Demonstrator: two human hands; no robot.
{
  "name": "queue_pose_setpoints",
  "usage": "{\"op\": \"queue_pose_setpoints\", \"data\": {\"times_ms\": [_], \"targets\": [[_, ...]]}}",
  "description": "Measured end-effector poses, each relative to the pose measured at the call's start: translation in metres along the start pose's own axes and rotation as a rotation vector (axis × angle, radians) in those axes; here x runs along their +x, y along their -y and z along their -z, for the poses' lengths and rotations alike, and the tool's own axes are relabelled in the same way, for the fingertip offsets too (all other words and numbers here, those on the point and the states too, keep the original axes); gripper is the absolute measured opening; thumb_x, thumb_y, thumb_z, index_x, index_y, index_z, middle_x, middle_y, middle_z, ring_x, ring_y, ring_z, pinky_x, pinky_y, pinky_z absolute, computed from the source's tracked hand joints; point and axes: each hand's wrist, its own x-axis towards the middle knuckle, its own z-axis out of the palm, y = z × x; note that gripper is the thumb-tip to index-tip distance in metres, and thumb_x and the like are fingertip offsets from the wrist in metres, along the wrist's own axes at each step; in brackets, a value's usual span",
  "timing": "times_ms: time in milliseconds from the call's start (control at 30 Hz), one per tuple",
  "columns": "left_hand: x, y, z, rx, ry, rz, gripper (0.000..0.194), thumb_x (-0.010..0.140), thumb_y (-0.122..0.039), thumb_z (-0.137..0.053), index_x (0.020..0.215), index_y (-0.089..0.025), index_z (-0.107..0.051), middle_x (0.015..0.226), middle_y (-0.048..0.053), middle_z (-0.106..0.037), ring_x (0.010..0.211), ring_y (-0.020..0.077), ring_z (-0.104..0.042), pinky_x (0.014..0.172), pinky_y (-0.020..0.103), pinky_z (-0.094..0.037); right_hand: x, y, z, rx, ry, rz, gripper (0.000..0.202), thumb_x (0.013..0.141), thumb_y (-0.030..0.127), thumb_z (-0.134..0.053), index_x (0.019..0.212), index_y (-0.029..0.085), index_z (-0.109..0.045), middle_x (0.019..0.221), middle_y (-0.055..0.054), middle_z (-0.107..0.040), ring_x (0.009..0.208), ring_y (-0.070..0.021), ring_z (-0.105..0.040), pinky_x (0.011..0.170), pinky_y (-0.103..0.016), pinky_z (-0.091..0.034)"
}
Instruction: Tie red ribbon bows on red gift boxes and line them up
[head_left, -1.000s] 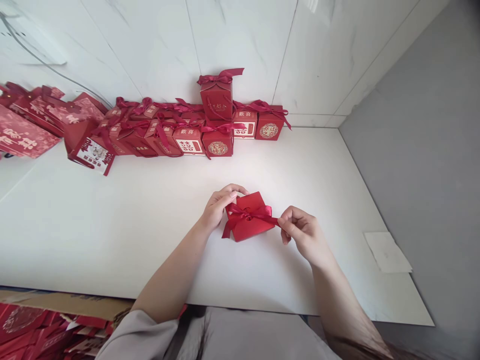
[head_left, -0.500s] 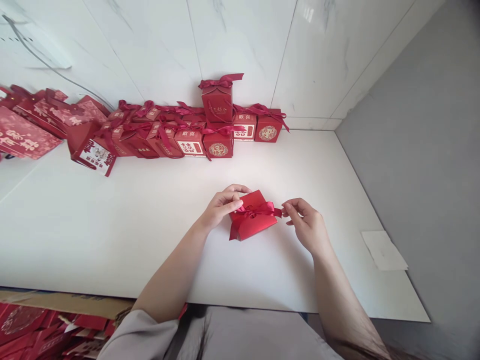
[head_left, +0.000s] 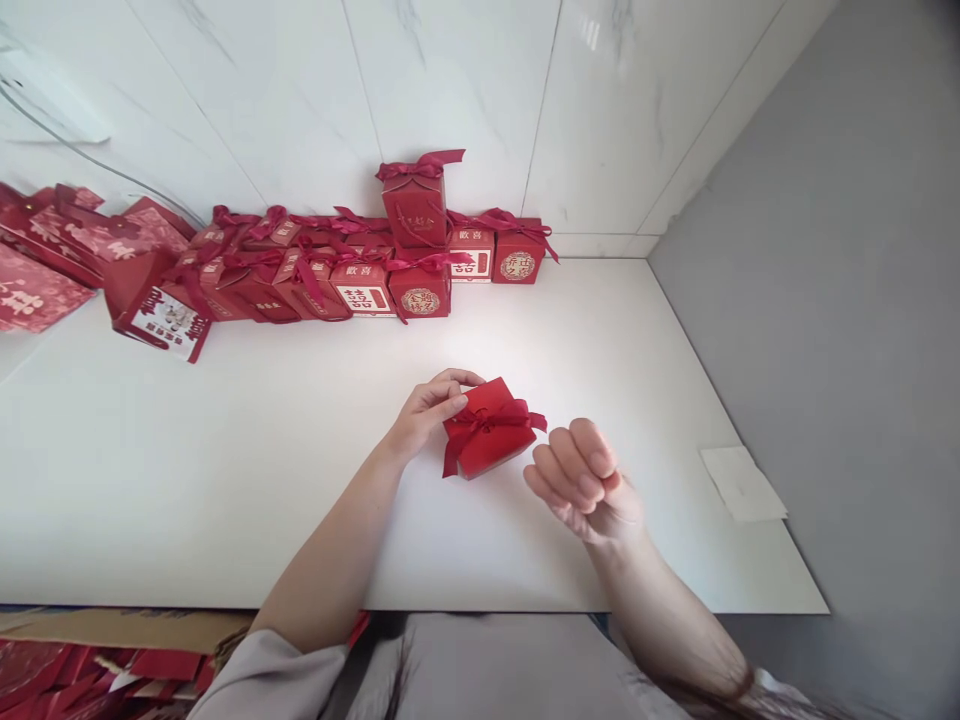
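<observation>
The small red box [head_left: 487,428] lies on the white bench [head_left: 225,480], in the middle of it and well in front of the row of finished boxes [head_left: 360,265] that stands against the tiled wall [head_left: 450,90]. A dark red ribbon [head_left: 491,420] is tied across its top, with a bow at the centre and one tail hanging over the box's left side.

Left hand [head_left: 427,410]: closed on the box at its left rear edge, fingertips on the top next to the bow. Right hand [head_left: 581,480]: holds nothing, fingers loosely curled, palm turned up, just to the right of the box and clear of the ribbon.

Procedure for finishing the bow, judged from this position:

1. Keep the left hand pressing the box flat to the bench so that it does not slide or tip while the ribbon is handled.
2. Bring the right hand to the bow from the right side of the box; take one loop between thumb and forefinger.
3. Pull gently and evenly. A hard pull on a tail would probably loosen the knot or crush the thin card lid.
4. Check that both loops sit level and that the knot is centred on the box.

A loose sheet of paper [head_left: 742,483] lies at the bench edge, well to the right of the box.
</observation>
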Motion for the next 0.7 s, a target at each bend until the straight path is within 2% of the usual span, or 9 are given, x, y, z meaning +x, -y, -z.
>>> {"op": "queue_pose_setpoints", "data": {"times_ms": [133,300,433,533,567,633,700], "targets": [[0.001,-0.002,0.000,0.020,0.009,-0.006,0.035,0.085,-0.036,-0.062,0.060,-0.014,-0.052,0.115,0.010,-0.057,0.099,0.0224,-0.056,0.086,0.033,-0.043,0.013,-0.008,-0.026,0.300,0.101,-0.021,0.031,0.081,0.031,-0.074,0.065,0.024,-0.048,0.049,0.010,-0.035,0.037,-0.0074,-0.024,0.037,-0.019,-0.027],[0.000,-0.007,-0.001,0.062,0.000,-0.008,0.033,0.085,-0.037,-0.061,0.061,-0.015,-0.054,0.116,0.010,-0.058,0.105,0.0258,-0.055,0.093,0.038,-0.042,0.028,-0.023,-0.036,0.514,0.418,0.053,0.029,0.084,0.027,-0.067,0.066,0.024,-0.045,0.052,0.008,-0.049,0.039,-0.0071,-0.039,0.041,-0.017,-0.037],[0.000,-0.004,-0.002,0.075,-0.011,-0.026,0.034,0.086,-0.037,-0.059,0.062,-0.015,-0.052,0.116,0.010,-0.059,0.107,0.0269,-0.056,0.096,0.041,-0.043,0.041,-0.029,-0.043,0.597,0.593,0.114,0.030,0.084,0.020,-0.066,0.066,0.023,-0.042,0.061,0.007,-0.056,0.047,-0.0049,-0.047,0.046,-0.015,-0.040],[0.000,-0.006,-0.006,0.077,-0.073,-0.073,0.021,0.087,-0.038,-0.059,0.081,-0.018,-0.058,0.118,0.010,-0.059,0.110,0.0263,-0.057,0.094,0.041,-0.046,0.051,-0.030,-0.049,0.611,0.706,0.154,0.032,0.083,0.018,-0.067,0.065,0.022,-0.041,0.065,0.007,-0.058,0.051,-0.0035,-0.050,0.047,-0.014,-0.040],[0.001,-0.011,-0.008,0.094,-0.120,-0.114,0.020,0.086,-0.038,-0.061,0.093,-0.019,-0.059,0.119,0.010,-0.059,0.110,0.0256,-0.057,0.093,0.040,-0.047,0.055,-0.029,-0.050,0.609,0.728,0.166,0.032,0.082,0.018,-0.068,0.065,0.022,-0.041,0.064,0.007,-0.058,0.051,-0.0034,-0.050,0.048,-0.014,-0.040],[-0.001,-0.031,-0.016,0.162,-0.240,-0.254,0.032,0.084,-0.035,-0.066,0.111,-0.022,-0.056,0.120,0.009,-0.059,0.108,0.0231,-0.058,0.089,0.037,-0.049,0.061,-0.025,-0.050,0.578,0.736,0.169,0.033,0.079,0.018,-0.072,0.065,0.022,-0.042,0.061,0.008,-0.059,0.051,-0.0038,-0.051,0.049,-0.014,-0.040],[-0.007,-0.065,-0.027,0.258,-0.335,-0.479,0.031,0.083,-0.029,-0.068,0.112,-0.022,-0.059,0.109,0.008,-0.062,0.100,0.0201,-0.060,0.085,0.034,-0.051,0.065,-0.017,-0.048,0.499,0.724,0.118,0.034,0.075,0.021,-0.077,0.065,0.022,-0.044,0.056,0.008,-0.060,0.050,-0.0049,-0.051,0.049,-0.015,-0.040]]}}
